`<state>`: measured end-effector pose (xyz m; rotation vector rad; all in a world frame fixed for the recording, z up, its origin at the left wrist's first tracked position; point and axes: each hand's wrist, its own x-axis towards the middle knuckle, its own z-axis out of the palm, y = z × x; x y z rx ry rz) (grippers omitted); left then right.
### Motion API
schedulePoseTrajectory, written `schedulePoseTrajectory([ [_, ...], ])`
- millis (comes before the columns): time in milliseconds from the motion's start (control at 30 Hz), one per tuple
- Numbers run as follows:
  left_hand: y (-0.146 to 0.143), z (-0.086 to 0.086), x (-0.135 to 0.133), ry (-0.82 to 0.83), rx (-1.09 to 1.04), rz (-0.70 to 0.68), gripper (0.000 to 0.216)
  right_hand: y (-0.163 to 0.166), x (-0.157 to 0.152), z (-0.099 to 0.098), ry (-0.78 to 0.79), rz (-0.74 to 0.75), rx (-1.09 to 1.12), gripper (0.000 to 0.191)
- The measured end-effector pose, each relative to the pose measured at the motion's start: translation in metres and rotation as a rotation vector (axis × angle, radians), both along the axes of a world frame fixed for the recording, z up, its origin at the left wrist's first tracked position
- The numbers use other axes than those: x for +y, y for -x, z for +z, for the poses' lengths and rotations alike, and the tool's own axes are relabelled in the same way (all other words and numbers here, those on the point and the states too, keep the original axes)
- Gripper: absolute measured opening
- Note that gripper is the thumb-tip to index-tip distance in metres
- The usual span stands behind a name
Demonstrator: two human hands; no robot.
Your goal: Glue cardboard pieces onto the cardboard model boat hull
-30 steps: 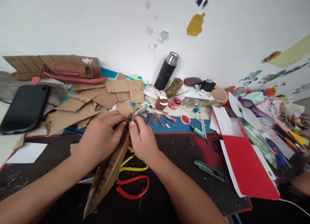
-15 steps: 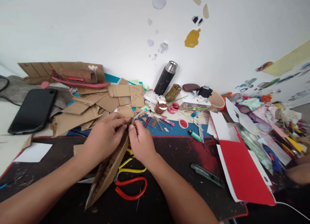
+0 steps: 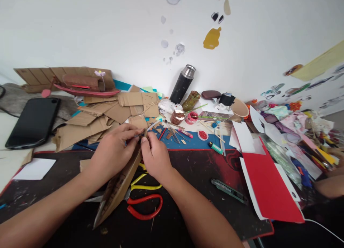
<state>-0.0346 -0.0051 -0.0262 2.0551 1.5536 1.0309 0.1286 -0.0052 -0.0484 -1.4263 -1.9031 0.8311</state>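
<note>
A long, narrow cardboard boat hull point(image 3: 120, 190) slants away from me, its pointed near end close to the mat. My left hand point(image 3: 115, 147) pinches the hull's far end from the left. From the right, my right hand point(image 3: 155, 155) is closed on the same end, thumb on top. The fingertips of both hands meet there and partly hide the tip. Under and beside the hull lie scissors with red handles point(image 3: 145, 207) and a tool with yellow handles point(image 3: 146, 186).
Cardboard scraps point(image 3: 88, 124) pile up behind my left hand, before a finished red model boat point(image 3: 86, 90). A black phone point(image 3: 33, 122) lies left. A black thermos point(image 3: 183, 84), paint jars and sticks stand behind. Right are a cutter point(image 3: 229, 191) and red paper point(image 3: 271, 187); another person's arm point(image 3: 329, 185) shows at the edge.
Both hands keep their grip on the hull's far end, with only slight finger movement. The whole view has shifted a little.
</note>
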Motion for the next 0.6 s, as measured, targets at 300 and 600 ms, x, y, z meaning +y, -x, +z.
schedulePoseTrajectory([
  [300,-0.0025,-0.0026,-0.0004,0.014,-0.035,0.021,0.033,0.0011,0.0008,-0.0016,0.024,-0.002,-0.035,0.02],
  [600,-0.0037,0.0004,0.0,0.114,-0.112,0.067,0.03,0.0012,0.001,-0.003,0.036,-0.007,-0.049,0.02],
])
